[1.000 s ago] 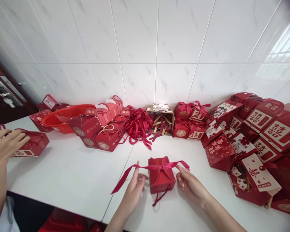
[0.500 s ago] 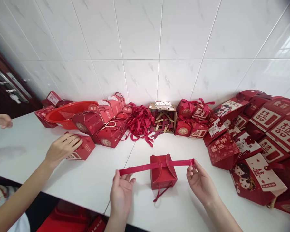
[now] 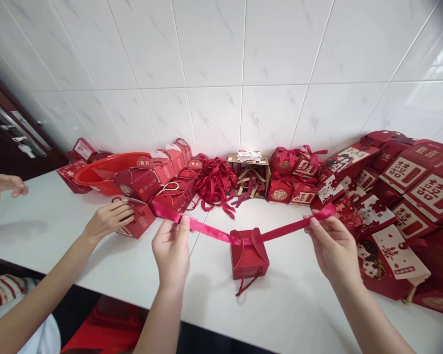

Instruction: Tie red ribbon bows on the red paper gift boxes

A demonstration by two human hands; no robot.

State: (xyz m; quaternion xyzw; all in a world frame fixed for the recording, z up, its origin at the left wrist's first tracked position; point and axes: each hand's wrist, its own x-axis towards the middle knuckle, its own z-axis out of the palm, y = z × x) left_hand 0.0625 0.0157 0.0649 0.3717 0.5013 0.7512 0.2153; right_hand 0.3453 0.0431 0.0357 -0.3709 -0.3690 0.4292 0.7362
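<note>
In the head view, a small red gift box (image 3: pixel 250 258) stands on the white table, with a dark red cord loop hanging down its front. A red ribbon (image 3: pixel 211 230) runs through the top of the box, where its curved flaps meet. My left hand (image 3: pixel 172 250) pinches the ribbon toward its left end, up and to the left of the box. My right hand (image 3: pixel 334 248) pinches it near the right end. Both ends are raised, so the ribbon sags in a shallow V down to the box. Neither hand touches the box itself.
Behind the box lie a heap of red ribbons (image 3: pixel 214 182) and a carton of strips (image 3: pixel 251 184). Stacked red boxes (image 3: pixel 409 177) fill the right side. At left are an orange basket (image 3: pixel 96 169), more boxes, a co-worker's hand (image 3: pixel 112 216) on a box, and another person's hand (image 3: pixel 5 184).
Both my hands have risen and moved farther apart, lifting the ribbon's ends. The co-worker's hand and its box have shifted slightly right in view.
</note>
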